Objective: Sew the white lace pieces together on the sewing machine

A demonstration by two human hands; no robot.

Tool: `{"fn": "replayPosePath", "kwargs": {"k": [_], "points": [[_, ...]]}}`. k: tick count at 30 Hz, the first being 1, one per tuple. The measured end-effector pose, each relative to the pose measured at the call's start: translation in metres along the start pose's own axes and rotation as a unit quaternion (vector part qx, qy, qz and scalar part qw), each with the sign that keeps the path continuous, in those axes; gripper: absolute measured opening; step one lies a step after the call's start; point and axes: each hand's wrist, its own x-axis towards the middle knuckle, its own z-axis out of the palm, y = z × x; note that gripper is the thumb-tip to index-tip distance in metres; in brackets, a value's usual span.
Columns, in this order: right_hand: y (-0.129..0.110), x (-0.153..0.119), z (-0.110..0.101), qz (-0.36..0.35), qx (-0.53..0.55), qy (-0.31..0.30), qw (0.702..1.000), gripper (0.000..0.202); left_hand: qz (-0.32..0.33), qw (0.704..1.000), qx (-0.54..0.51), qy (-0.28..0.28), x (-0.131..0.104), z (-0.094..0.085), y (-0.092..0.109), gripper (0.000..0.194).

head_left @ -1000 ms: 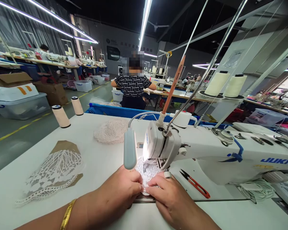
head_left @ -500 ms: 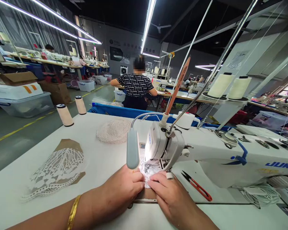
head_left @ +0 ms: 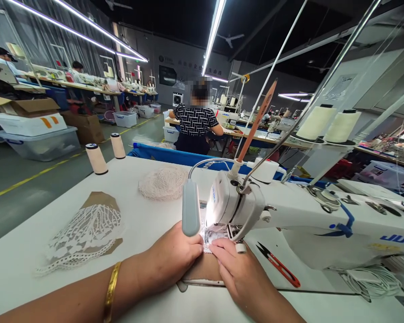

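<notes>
White lace lies beneath the needle area of a white sewing machine, lit by its lamp. My left hand has its fingers closed on the lace's left edge, just below the grey lamp housing. From the other side, my right hand presses thumb and fingertips together on the same strip, close to the presser foot. Brown card or paper shows between and below both hands. The needle tip and most of the lace are hidden by the machine head and fingers.
Orange-handled thread snips lie right of my right hand. On the left rest a lace piece on brown card, a lace bundle and two thread cones. A person sits ahead beyond a blue cloth bin.
Less lace shows in front of the fingers, and more brown card is exposed there. Both hands sit slightly farther forward at the foot. The whole view has shifted a little.
</notes>
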Motion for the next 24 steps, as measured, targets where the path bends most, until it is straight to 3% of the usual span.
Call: {"fn": "replayPosePath", "kwargs": {"k": [7, 15, 19, 24], "points": [[0.000, 0.006, 0.001, 0.015, -0.035, 0.021, 0.999, 0.050, -0.078, 0.992, -0.101, 0.016, 0.013, -0.006, -0.002, 0.030], [0.001, 0.006, -0.002, 0.002, -0.055, 0.021, 0.998, 0.049, -0.017, 0.999, -0.021, 0.023, 0.005, -0.001, -0.007, 0.027], [0.002, 0.005, 0.000, -0.004, -0.048, 0.027, 0.998, 0.047, -0.054, 0.998, -0.007, -0.012, -0.003, 0.000, -0.010, 0.016], [0.002, 0.003, 0.001, -0.036, -0.034, 0.048, 0.998, 0.044, -0.107, 0.992, 0.066, -0.012, -0.006, -0.008, -0.006, 0.021]]}}
